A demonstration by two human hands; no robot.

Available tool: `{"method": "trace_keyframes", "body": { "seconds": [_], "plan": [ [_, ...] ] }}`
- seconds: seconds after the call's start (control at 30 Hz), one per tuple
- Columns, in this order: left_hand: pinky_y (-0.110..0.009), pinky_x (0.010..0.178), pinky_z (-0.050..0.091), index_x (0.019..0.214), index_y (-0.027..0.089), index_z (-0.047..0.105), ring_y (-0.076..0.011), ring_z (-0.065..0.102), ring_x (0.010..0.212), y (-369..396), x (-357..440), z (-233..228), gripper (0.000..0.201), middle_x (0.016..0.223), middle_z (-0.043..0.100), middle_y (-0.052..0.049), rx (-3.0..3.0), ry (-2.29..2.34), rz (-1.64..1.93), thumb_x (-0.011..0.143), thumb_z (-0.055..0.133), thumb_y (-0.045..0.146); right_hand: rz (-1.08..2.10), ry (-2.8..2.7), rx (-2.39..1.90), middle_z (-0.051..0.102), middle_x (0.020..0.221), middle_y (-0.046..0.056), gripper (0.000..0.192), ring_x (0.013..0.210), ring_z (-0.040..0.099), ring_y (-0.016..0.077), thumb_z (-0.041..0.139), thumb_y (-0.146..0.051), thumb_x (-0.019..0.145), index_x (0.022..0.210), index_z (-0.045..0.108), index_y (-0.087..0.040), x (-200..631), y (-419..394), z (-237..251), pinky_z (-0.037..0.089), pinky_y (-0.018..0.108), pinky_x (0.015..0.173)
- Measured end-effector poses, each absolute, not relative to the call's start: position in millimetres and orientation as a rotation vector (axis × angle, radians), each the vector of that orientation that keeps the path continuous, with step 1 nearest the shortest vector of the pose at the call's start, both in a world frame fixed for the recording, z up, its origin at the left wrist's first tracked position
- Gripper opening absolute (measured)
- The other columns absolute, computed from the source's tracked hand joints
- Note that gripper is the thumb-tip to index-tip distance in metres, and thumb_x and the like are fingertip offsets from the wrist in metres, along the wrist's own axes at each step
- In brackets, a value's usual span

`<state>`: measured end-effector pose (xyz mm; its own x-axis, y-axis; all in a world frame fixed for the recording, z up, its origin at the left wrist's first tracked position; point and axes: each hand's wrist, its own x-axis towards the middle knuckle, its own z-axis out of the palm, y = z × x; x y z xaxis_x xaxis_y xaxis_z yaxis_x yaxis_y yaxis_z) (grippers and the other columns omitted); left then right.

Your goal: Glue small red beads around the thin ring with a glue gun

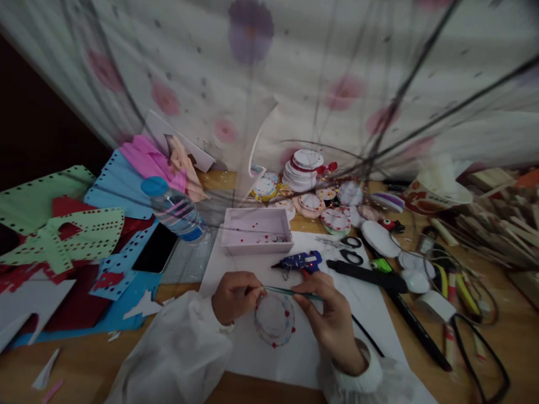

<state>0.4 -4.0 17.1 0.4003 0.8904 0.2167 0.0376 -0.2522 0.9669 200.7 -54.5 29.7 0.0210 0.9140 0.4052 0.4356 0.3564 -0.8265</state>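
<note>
My left hand (238, 297) is closed in a pinch on the edge of a thin beaded ring (273, 343), decorated with small red and pale blue beads. The ring hangs over a white paper sheet (305, 367). In my right hand (330, 314) is a slim pair of teal tweezers (280, 291), pointing left. Their tips meet the ring at my left fingertips; whether they grip a bead there is too small to tell. Just beyond my hands lie a blue glue gun (298, 261) and a pale pink box (257, 247) with a few red beads inside.
Scissors (351, 249), a black rod-shaped tool (366, 274) and cables lie to the right. Decorated discs (309, 202) are heaped at the back. A water bottle (177, 210), a phone (155, 248) and coloured felt sheets (95, 230) occupy the left. Dark strands cross the view.
</note>
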Motion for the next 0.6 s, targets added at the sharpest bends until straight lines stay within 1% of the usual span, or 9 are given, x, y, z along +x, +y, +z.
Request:
{"method": "trace_keyframes", "body": {
  "seconds": [0.23,0.43,0.6],
  "plan": [
    [-0.021,0.05,0.045,0.056,0.014,0.064,-0.0121,0.058,0.049,-4.9,0.1,13.2,0.02,0.052,0.063,-0.003,1.627,0.859,1.024,0.068,0.051,0.005,0.586,-1.598,-1.26,0.055,0.068,0.0,0.005,0.069,0.053,0.0181,0.062,-0.022,0.082,0.077,0.064,-0.022,200.1,-54.0,30.1,0.039,0.033,0.067],
    [-0.021,0.048,0.043,0.056,0.014,0.065,-0.0118,0.056,0.048,-4.9,0.2,13.1,0.02,0.051,0.062,-0.003,1.654,0.852,1.023,0.069,0.051,0.006,0.576,-1.588,-1.253,0.056,0.069,0.0,0.005,0.071,0.053,0.0187,0.062,-0.021,0.082,0.077,0.064,-0.022,200.0,-54.1,29.3,0.039,0.033,0.066],
    [-0.021,0.05,0.045,0.057,0.014,0.065,-0.0124,0.058,0.049,-5.0,-0.1,12.1,0.02,0.052,0.063,-0.004,1.629,0.848,1.026,0.071,0.053,0.008,0.565,-1.597,-1.245,0.056,0.069,0.001,0.006,0.071,0.053,0.0187,0.061,-0.022,0.083,0.077,0.064,-0.022,200.0,-53.8,30.1,0.04,0.034,0.067]
  ]
}}
